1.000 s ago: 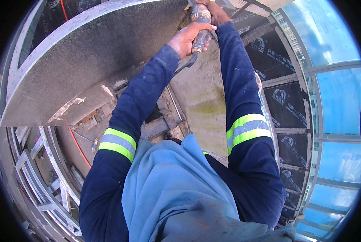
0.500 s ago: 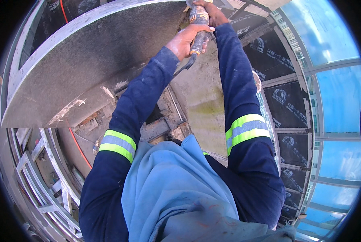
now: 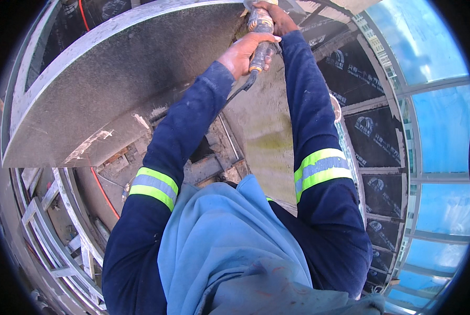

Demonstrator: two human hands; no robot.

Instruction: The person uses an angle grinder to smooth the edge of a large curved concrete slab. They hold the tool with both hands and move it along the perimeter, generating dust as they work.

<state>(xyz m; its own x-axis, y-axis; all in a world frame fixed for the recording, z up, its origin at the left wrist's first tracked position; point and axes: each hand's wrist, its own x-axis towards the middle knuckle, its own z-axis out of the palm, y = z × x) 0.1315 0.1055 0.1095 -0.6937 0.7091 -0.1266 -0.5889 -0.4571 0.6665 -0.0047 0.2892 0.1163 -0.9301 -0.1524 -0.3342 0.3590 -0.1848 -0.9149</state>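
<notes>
At the top of the head view I hold a dusty, worn angle grinder [image 3: 261, 25], both arms stretched out ahead. My left hand [image 3: 241, 54] is wrapped round its rear grip, where a dark power cord [image 3: 241, 90] comes out and runs down to the left. Further forward, my right hand [image 3: 278, 20] grips the tool's front part, fingers closed. The grinder's head end lies at the picture's upper edge, so its disc and what it touches cannot be made out. Close to the tool on its left is the edge of a large grey panel [image 3: 130, 68].
Black printed sheets [image 3: 374, 131] in a framed grid line the right side, with blue glass panes [image 3: 445, 136] beyond. Pale metal framing [image 3: 61, 231] stands at lower left near an orange cable [image 3: 104, 194]. Rubble and a metal piece [image 3: 203, 169] lie below, beside a stained concrete surface [image 3: 269, 136].
Almost nothing differs. The grinder and both hands have shifted very slightly right and down in the picture, and the grip of each hand is the same.
</notes>
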